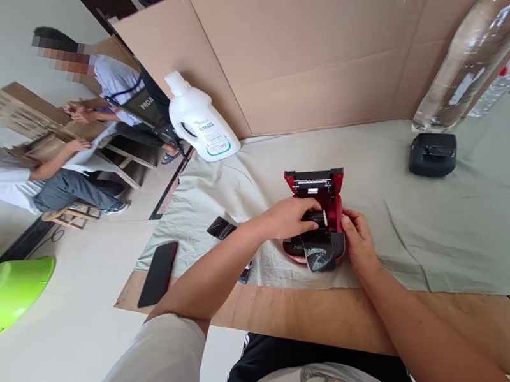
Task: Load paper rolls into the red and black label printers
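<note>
Printer, red, lid up, on the cloth in front of the cardboard: left hand fingers curled into its open bay, right hand gripping its right side; best kept braced while the left works inside.

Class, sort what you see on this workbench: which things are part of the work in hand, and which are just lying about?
In hand:
red printer, lid open
left hand, reaching into its bay
right hand, against its side

Lying about:
white jug
black phone
black device
clear bottles
green helmet
</note>
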Tool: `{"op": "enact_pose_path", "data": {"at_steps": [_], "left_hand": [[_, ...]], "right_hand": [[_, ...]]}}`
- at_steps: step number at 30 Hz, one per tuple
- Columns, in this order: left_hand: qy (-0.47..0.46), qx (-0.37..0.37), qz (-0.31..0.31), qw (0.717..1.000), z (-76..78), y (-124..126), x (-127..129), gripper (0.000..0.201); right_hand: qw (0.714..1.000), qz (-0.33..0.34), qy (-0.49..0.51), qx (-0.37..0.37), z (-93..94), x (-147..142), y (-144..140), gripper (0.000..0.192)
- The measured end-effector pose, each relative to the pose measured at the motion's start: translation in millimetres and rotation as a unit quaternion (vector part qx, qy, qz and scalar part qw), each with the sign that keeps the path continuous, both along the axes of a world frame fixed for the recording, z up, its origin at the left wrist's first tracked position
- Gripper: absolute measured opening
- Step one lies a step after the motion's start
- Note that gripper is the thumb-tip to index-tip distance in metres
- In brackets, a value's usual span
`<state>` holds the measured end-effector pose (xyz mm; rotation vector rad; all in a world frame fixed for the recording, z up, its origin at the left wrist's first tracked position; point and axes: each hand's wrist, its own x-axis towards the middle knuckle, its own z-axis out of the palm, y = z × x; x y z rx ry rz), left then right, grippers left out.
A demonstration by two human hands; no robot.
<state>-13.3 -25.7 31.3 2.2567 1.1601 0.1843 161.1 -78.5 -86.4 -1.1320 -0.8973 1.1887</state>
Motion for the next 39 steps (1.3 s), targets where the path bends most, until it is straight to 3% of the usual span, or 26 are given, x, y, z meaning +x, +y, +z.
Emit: {"op": "enact_pose_path", "data": {"at_steps": [5,10,13,16,18,21,23,25,29,34,39], "left_hand": [[0.171,0.050,-0.053,0.983,-4.4,11,22,0.023],[0.173,0.077,-0.052,0.981,-16.4,18,27,0.021],[0.100,0.091,-0.038,0.990,-20.7,12,21,0.018],[-0.053,0.131,0.021,0.990,-23.1,1,9,0.012],[-0.167,0.202,0.095,0.960,-25.2,-4,-1,0.020],[-0.262,0.321,0.190,0.890,-30.5,-4,-15,0.033],[-0.277,0.337,0.196,0.878,-36.0,0,-22,0.045],[-0.287,0.308,0.167,0.891,-43.2,0,-26,0.053],[-0.350,0.281,0.142,0.882,-59.7,-21,-28,0.050],[-0.345,0.295,0.133,0.881,-80.6,-59,-28,0.043],[-0.343,0.347,0.144,0.861,-101.6,-71,-19,0.040]], "right_hand": [[1.000,0.005,0.010,-0.004,-1.7,0,1,0.054],[1.000,0.001,0.010,-0.008,-1.9,0,2,0.057],[1.000,0.002,0.013,-0.008,-0.8,0,2,0.059],[1.000,0.001,0.020,-0.011,-0.2,0,1,0.057],[1.000,-0.001,0.023,-0.012,-0.3,0,1,0.056],[1.000,-0.003,0.022,-0.011,-1.0,0,1,0.055],[1.000,-0.005,0.019,-0.011,-1.9,0,1,0.054],[1.000,-0.002,0.015,-0.012,-3.2,0,1,0.053],[0.999,-0.012,-0.031,0.001,-6.9,0,-1,0.052],[0.972,-0.067,-0.197,0.106,-0.8,1,-10,0.057],[0.888,-0.083,-0.340,0.299,14.8,4,-18,0.035]]}}
